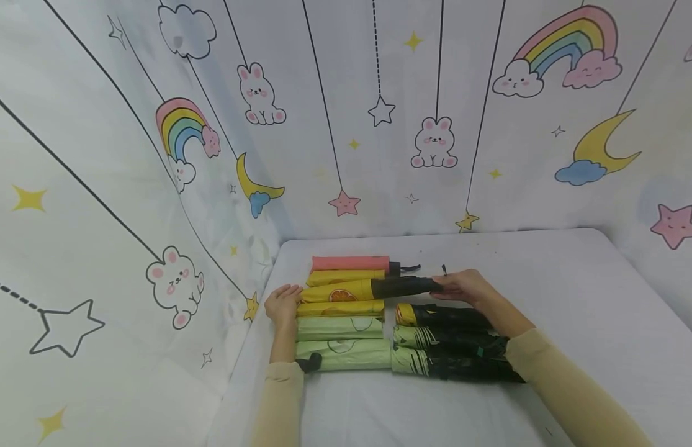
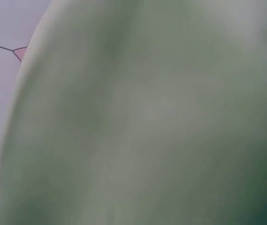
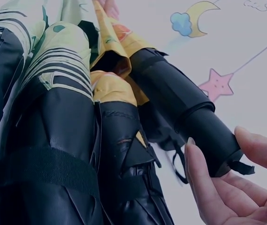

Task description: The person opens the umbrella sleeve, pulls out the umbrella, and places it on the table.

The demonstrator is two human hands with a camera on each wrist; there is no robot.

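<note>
A folded yellow umbrella [image 1: 341,292] with an orange-slice print and a black handle end lies across the row, between both hands. My right hand [image 1: 463,287] holds the tip of its black handle [image 3: 203,131] between thumb and fingers. At the other end, my left hand [image 1: 283,304] grips the yellow cover's left end, its fingertips partly hidden. Another yellow piece [image 1: 346,308] lies just below, and a further yellow umbrella [image 1: 346,277] just above. Pale green fabric [image 2: 138,117] fills most of the left wrist view, blurred.
A pink umbrella [image 1: 350,263] lies at the back. Nearer are pale green covers [image 1: 340,328] on the left, and black-and-green umbrellas [image 1: 457,340] plus a black-and-yellow one [image 1: 449,315] on the right. A patterned cloth wall [image 1: 491,186] stands behind the white table [image 1: 413,410].
</note>
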